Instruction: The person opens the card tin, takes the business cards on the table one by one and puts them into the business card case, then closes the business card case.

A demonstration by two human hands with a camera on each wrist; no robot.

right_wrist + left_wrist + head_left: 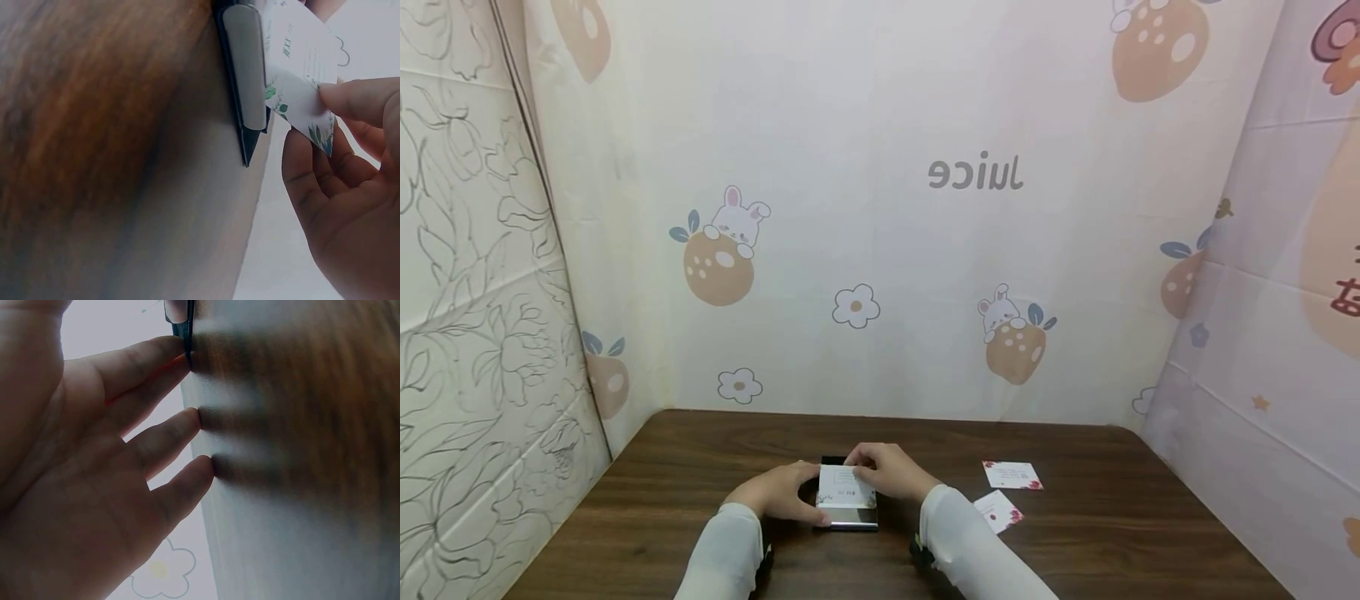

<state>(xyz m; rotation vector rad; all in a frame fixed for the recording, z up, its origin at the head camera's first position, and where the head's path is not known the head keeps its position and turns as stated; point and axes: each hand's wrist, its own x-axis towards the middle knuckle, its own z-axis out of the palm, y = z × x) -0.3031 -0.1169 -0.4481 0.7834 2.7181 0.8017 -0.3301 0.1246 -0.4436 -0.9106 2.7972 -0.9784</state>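
Note:
A flat business card case (pixel 854 517), black with a silvery metal part, lies on the table in front of me. Over it is a white business card (pixel 844 486) with printed text and green leaves at its corners. My right hand (pixel 893 472) pinches this card between thumb and fingers; in the right wrist view the card (pixel 300 69) slants up beside the silvery part of the case (pixel 247 69). My left hand (pixel 782 493) holds the left side of the case, thumb at its near corner and forefinger farther back. The other left fingertips (pixel 203 465) touch the tabletop.
Right of my right hand, two white cards with red flowers lie on the dark wooden table (pixel 1120 517): one card (pixel 1012 475) farther back, another card (pixel 997 510) nearer, partly behind my right sleeve. A printed curtain (pixel 880 208) hangs behind the table's back edge.

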